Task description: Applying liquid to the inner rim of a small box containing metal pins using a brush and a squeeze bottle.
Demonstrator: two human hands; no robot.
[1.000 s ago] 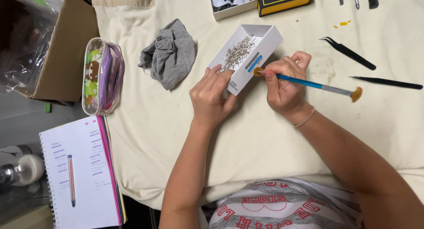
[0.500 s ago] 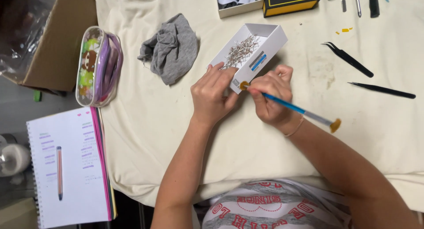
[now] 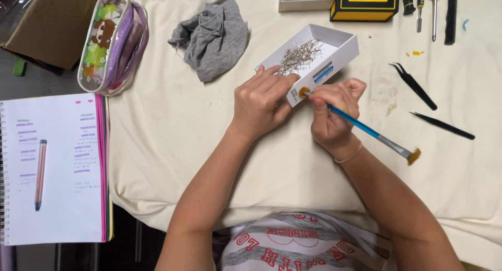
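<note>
Fingers of my right hand [image 3: 334,111] pinch a blue-handled brush [image 3: 366,130], whose handle end, a second ago still clear of the box, now touches the near wall of the white box of metal pins [image 3: 314,56]. My left hand [image 3: 261,101] clamps that wall, steadying it more firmly. One box and one brush are in use; beyond lie two black tweezers [image 3: 415,85], one grey cloth [image 3: 214,36] and one pencil case [image 3: 112,41].

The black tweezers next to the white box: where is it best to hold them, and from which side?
Probably grip the black tweezers at the straight middle of their shaft, coming from above with the right hand. They lie flat on the cloth; their forked upper-left end is pointed, while the lower-right end is closed.
</note>
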